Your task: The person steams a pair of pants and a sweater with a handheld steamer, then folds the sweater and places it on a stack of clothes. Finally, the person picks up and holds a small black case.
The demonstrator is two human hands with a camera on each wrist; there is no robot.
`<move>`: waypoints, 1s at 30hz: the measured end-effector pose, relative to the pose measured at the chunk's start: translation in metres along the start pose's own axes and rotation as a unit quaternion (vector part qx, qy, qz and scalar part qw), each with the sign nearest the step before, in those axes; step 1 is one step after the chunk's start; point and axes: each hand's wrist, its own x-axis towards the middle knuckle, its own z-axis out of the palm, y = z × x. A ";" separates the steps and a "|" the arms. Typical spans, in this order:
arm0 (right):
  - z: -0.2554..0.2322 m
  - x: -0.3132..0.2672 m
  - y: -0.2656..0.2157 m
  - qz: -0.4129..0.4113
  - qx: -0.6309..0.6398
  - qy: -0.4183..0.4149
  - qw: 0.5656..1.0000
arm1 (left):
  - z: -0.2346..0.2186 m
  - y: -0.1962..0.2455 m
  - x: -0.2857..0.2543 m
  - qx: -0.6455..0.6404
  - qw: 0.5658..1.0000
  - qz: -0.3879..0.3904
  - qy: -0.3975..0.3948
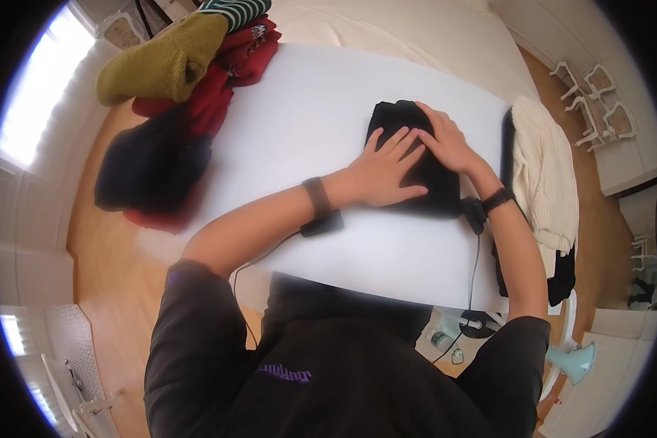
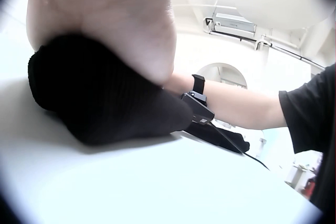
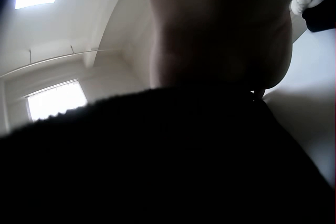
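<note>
- Black folded garment [image 1: 442, 196], one, thick with rounded edges, toward two o'clock on the white desk [image 1: 292, 124].
- Left grip [image 1: 387, 171] spread flat on top; right grip [image 1: 449, 146] loosely extended over its one o'clock edge.
- One cream knit sweater [image 1: 544, 175] at three o'clock; one mustard knit [image 1: 164, 66] at ten.
- Open desk surface toward nine.

Purple stylised lettering [image 1: 285, 374] is running across the chest of the dark, short-sleeved fabric shirt [image 1: 343, 405]; its characters are remaining too unclear for a certain reading. A small purple mark [image 1: 171, 277] is showing on the left sleeve [image 1: 197, 310], also illegible.
</note>
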 end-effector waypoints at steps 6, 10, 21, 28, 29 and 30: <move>-0.039 0.004 -0.008 0.081 0.154 -0.017 0.985 | -0.004 -0.011 -0.009 -0.026 0.995 0.035 0.093; -0.066 0.012 -0.017 0.160 0.289 -0.239 0.913 | -0.033 -0.002 -0.038 0.012 0.984 -0.078 0.161; -0.078 -0.051 -0.132 0.075 0.616 0.065 0.782 | -0.065 -0.032 -0.112 -0.620 0.743 -0.236 0.090; -0.076 -0.055 -0.215 0.055 0.785 0.058 0.614 | -0.085 0.020 -0.185 -0.876 0.421 -0.092 0.218; -0.067 -0.054 -0.227 0.065 0.798 0.041 0.598 | -0.104 0.033 -0.193 -0.773 0.531 -0.148 0.312; -0.061 -0.054 -0.240 0.075 0.797 0.005 0.600 | -0.123 0.039 -0.203 -0.694 0.570 -0.200 0.392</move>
